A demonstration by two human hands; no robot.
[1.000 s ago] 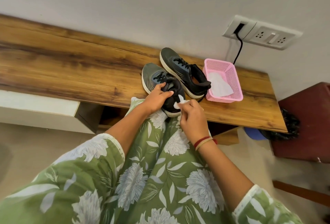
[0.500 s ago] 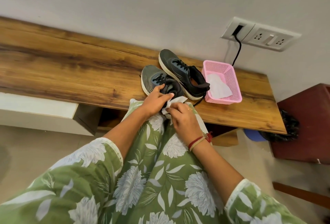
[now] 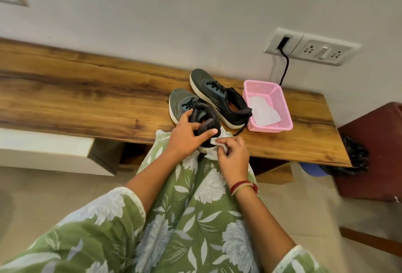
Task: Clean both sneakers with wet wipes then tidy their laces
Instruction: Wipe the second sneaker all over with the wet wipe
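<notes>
A long wooden bench (image 3: pixel 87 98) runs along the wall; a person in a green flowered dress (image 3: pixel 195 218) stands against its front edge. Two dark sneakers sit on the bench side by side, toes toward the wall; the far sneaker (image 3: pixel 217 96) lies flat with a loose lace trailing from its heel, just beside a pink basket (image 3: pixel 280 107) that holds a spare wipe (image 3: pixel 262 110). The near sneaker (image 3: pixel 182 101) has its heel at the bench's front edge. The left hand (image 3: pixel 187 135) grips that heel – fingers curled over the collar into the opening, thumb stretched across the back. The right hand (image 3: pixel 233 157) pinches a crumpled white wipe (image 3: pixel 212 155) between thumb and fingertips, at the heel's pale sole rim just under the left thumb; whether the wipe touches the sole I cannot tell. Red and tan threads (image 3: pixel 242 187) circle the right wrist; on the wall above the basket a black cable (image 3: pixel 285 68) hangs from a socket plate (image 3: pixel 311 47).
</notes>
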